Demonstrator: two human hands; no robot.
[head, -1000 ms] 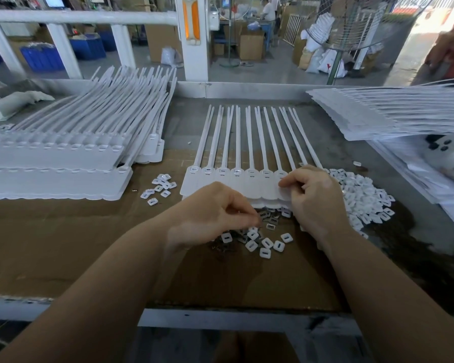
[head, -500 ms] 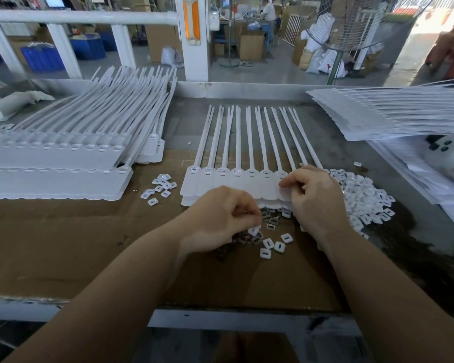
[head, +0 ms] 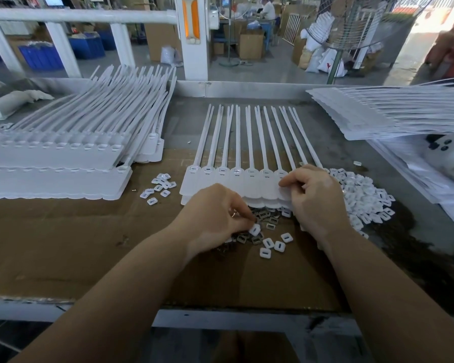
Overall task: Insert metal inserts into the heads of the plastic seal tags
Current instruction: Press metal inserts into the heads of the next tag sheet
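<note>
A strip of joined white plastic seal tags [head: 228,179] lies flat in the middle of the bench, tails pointing away from me. My right hand [head: 312,197] grips its right end with fingers curled over the heads. My left hand [head: 215,216] hovers over a small heap of dark metal inserts [head: 266,218] just in front of the strip, fingertips pinched together among them; whether an insert sits between them is hidden. A few white plastic caps [head: 275,244] lie beside the metal pieces.
Big stacks of seal tag strips lie at the left [head: 63,158] and back right [head: 393,111]. A pile of white caps [head: 362,195] spreads right of my right hand; a smaller cluster [head: 159,187] sits left. Brown cardboard [head: 63,244] covers the bench front.
My left hand has slid slightly forward and right over the metal inserts, fingers closing together. My right hand has stayed on the strip's right end.
</note>
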